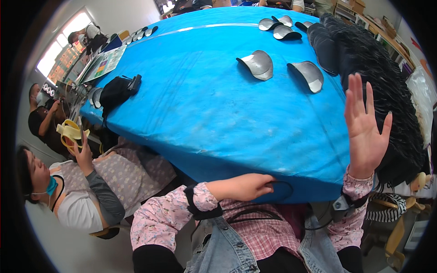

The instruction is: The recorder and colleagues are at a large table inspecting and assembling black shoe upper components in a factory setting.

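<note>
My right hand is raised at the table's right side, palm toward me, fingers stretched and spread, holding nothing. Behind it rises a tall heap of thin black layered pieces. Low at the table's front edge, my left hand has its fingers closed on what looks like a thin black cord, which loops out beyond the fingertips. On the blue-covered table, two curved silver-grey pieces with black undersides, a left one and a right one, lie apart from both hands.
Several similar curved pieces lie farther back, and more at the far left. A black cloth item rests near the left corner. A co-worker on the left holds a yellow object. A stool stands at right.
</note>
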A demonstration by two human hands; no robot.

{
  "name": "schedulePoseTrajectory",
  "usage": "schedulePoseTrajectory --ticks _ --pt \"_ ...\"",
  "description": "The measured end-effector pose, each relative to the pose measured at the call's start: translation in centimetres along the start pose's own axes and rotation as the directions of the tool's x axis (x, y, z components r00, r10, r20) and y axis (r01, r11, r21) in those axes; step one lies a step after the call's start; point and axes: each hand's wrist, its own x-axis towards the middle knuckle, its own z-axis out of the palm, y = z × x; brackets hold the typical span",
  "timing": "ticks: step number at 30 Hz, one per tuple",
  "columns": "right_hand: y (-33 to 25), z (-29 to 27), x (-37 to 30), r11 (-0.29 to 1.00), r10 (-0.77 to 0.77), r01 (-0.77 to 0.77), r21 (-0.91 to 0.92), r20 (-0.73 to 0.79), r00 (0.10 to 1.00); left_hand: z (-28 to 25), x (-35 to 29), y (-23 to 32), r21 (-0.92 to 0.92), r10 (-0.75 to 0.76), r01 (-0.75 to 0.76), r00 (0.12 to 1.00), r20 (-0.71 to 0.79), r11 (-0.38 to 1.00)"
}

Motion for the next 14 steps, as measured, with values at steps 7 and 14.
schedulePoseTrajectory --ticks 7,14 --pt "3.7 -0.5 -2.2 -0.016 0.594 -0.368 -0.930 -0.305 0.744 0.6 -0.6 0.5 0.303 0.027 -0.010 0.998 -0.051 0.953" --pt "2.4 -0.4 0.6 0.087 0.200 0.210 -0.974 0.224 0.954 -2.3 -0.8 3.5 0.419 0.174 -0.114 0.979 -0.107 0.901"
